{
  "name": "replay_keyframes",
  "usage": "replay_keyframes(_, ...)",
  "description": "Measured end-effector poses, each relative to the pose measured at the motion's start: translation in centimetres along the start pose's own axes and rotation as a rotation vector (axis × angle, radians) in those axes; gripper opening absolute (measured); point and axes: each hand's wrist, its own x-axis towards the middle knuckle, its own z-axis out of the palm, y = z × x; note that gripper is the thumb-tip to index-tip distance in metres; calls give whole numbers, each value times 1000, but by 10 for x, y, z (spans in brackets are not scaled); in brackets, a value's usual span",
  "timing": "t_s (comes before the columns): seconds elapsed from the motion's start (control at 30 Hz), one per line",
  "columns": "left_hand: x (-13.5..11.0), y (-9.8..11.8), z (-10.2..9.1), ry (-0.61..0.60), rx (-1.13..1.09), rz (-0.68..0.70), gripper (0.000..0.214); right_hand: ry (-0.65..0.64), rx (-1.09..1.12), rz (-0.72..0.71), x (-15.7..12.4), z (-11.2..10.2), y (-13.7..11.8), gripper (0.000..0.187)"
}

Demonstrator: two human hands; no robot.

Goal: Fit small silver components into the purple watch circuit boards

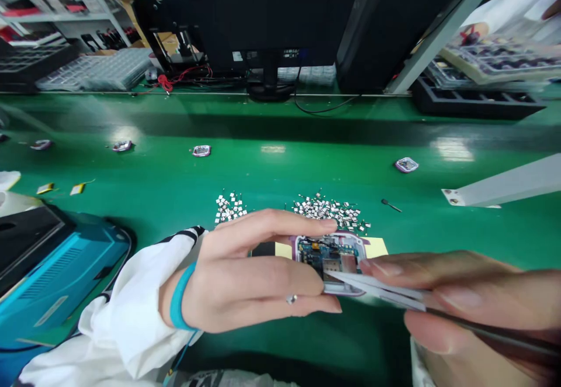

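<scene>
My left hand (258, 276) pinches a small purple-framed device (331, 258) with an exposed circuit board between its fingers and thumb. My right hand (468, 299) grips a pair of steel tweezers (377, 290), whose tips reach the device's lower edge. Beneath the device lies a yellow sheet (377, 247). Two scattered heaps of tiny silver components (328, 211) sit on the green mat (272, 170) just beyond my left fingers. A blue band (177, 296) circles my left wrist, below a white sleeve.
Several loose purple-framed devices (406, 165) lie farther along the mat. A blue case (56, 270) stands at the left, and a white bar (504, 187) juts in at the right. A monitor (272, 13) and black trays (477, 99) stand along the back.
</scene>
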Motion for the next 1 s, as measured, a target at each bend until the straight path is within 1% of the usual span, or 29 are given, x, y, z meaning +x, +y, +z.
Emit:
replay_keyframes(0.07, -1, 0, 0, 14, 6, -46, 12, -22, 17, -41, 5, 5, -4, 37)
replay_keyframes(0.17, -1, 2, 2, 56, 3, -99, 19, -11, 16, 4, 10, 9, -7, 34)
replay_keyframes(0.27, -1, 4, 5, 91, -17, -88, 23, -48, -15, 9, 10, 9, -7, 32)
replay_keyframes(0.4, -2, 3, 6, 106, -18, -66, 23, -116, -43, -18, 11, 4, -8, 33)
replay_keyframes(0.5, -3, 1, 6, 85, -20, -34, 17, -171, 6, -50, 10, 0, -9, 18)
replay_keyframes(0.57, -4, -1, 7, 64, -28, -5, 11, -188, 10, -63, 9, -1, -9, 21)
replay_keyframes(0.63, -4, -1, 7, 54, -23, 8, 9, -148, -17, -50, 9, 1, -8, 19)
replay_keyframes(0.7, -4, -1, 6, 42, -10, 5, 9, -81, -21, -36, 9, 7, -8, 32)
replay_keyframes(0.73, -3, -1, 5, 37, -4, 5, 10, -41, 0, -25, 10, 10, -8, 34)
replay_keyframes(0.77, -3, 0, 5, 33, -5, 2, 11, -19, 39, -14, 11, 14, -9, 32)
replay_keyframes(0.83, -2, 0, 3, 26, -15, -6, 15, -30, 122, -9, 12, 17, -12, 23)
replay_keyframes(0.9, -2, 1, 1, 47, -13, -25, 19, -48, 118, -11, 8, 9, -12, 13)
replay_keyframes(0.93, -1, 1, 0, 56, -9, -38, 20, -84, 52, 4, 4, -1, -11, 12)
replay_keyframes(0.97, -1, 1, -1, 62, -4, -49, 22, -109, -37, 31, 0, -15, -7, 15)
replay_keyframes(1.0, 0, 1, -1, 68, -3, -57, 22, -179, -144, 78, -4, -32, -1, 16)
